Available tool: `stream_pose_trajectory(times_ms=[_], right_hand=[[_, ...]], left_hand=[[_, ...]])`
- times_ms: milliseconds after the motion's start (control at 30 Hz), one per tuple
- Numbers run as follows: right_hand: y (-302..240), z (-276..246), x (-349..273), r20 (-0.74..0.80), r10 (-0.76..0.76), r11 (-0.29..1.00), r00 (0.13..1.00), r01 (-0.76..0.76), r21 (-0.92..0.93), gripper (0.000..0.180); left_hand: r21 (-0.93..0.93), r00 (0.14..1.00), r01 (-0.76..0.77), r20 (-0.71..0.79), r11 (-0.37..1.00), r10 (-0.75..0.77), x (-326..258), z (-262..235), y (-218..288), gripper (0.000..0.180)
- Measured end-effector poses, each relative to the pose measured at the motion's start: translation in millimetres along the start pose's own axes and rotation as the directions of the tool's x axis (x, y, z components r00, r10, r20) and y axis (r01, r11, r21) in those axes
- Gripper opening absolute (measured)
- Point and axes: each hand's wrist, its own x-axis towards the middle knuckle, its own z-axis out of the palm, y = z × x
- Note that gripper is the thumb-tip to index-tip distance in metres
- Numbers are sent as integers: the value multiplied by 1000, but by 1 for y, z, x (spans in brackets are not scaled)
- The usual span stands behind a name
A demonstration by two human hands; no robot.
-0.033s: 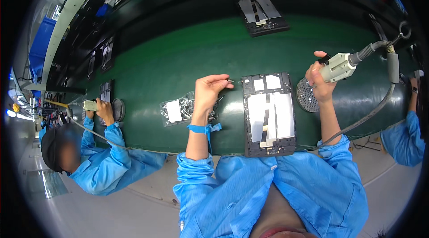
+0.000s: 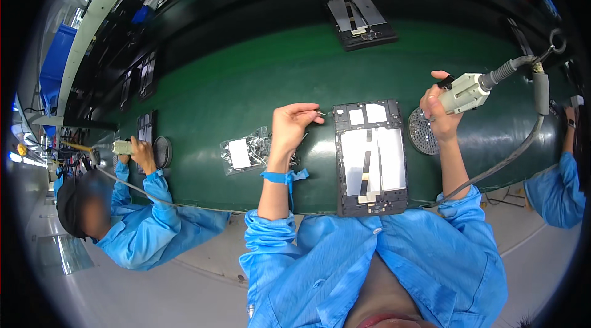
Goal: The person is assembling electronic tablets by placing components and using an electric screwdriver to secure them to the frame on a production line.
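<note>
An opened tablet lies before me at the table's near edge, its inside showing black frame, silver-white panels and dark ribbon strips. Just left of its top left corner, my left hand pinches a small part, thin and metallic-looking, too small to name. A blue wrist band circles that wrist. My right hand is wrapped round a pale electric screwdriver to the right of the tablet; its tip is hidden. Beneath that hand is a round dish with a dotted surface.
Left of my left wrist lies a clear bag of small parts with a white label. Another opened tablet rests farther back. The screwdriver's cable loops down at right. A co-worker holds a similar tool at left.
My left hand has shifted slightly to the right with the small part, closer to the tablet's top left corner. My right hand and the screwdriver stay nearly still.
</note>
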Motion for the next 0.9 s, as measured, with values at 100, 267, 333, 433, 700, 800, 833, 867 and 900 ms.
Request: stream_pose_trajectory(times_ms=[100, 267, 333, 433, 700, 800, 833, 867, 900], right_hand=[[1, 4, 0, 11, -1, 1000, 1000, 1, 9, 41], [2, 10, -2, 30, 1, 1000, 1000, -1, 24, 40], [2, 13, -3, 40, 2, 1000, 999, -3, 30, 40], [1, 17, -1, 59, -10, 999, 998, 7, 39, 39], [10, 55, 1, 64, 81, 981, 995, -91, 173, 37], [21, 83, 4, 86, 117, 964, 989, -134, 229, 34], [24, 91, 5, 107, 150, 956, 983, -171, 238, 33], [27, 98, 4, 117, 165, 955, 979, -189, 228, 33], [31, 106, 5, 139, 186, 950, 973, -214, 228, 32]], left_hand=[[212, 1000, -26, 21, 977, 22, 9, 15, -6, 10], [467, 979, -167, -25, 868, 201, 18, 29, -16, 9], [504, 968, -209, -18, 838, 252, 16, 33, -13, 9], [537, 948, -262, -11, 802, 317, 14, 36, -14, 9], [407, 990, -140, 40, 902, 136, 13, 36, -15, 6], [328, 991, -131, 60, 935, 118, 8, 34, -24, 5], [279, 993, -114, 60, 954, 101, 9, 32, -29, 4], [228, 995, -95, 61, 969, 84, 9, 31, -33, 4], [225, 995, -91, 63, 970, 79, 10, 29, -33, 4]])
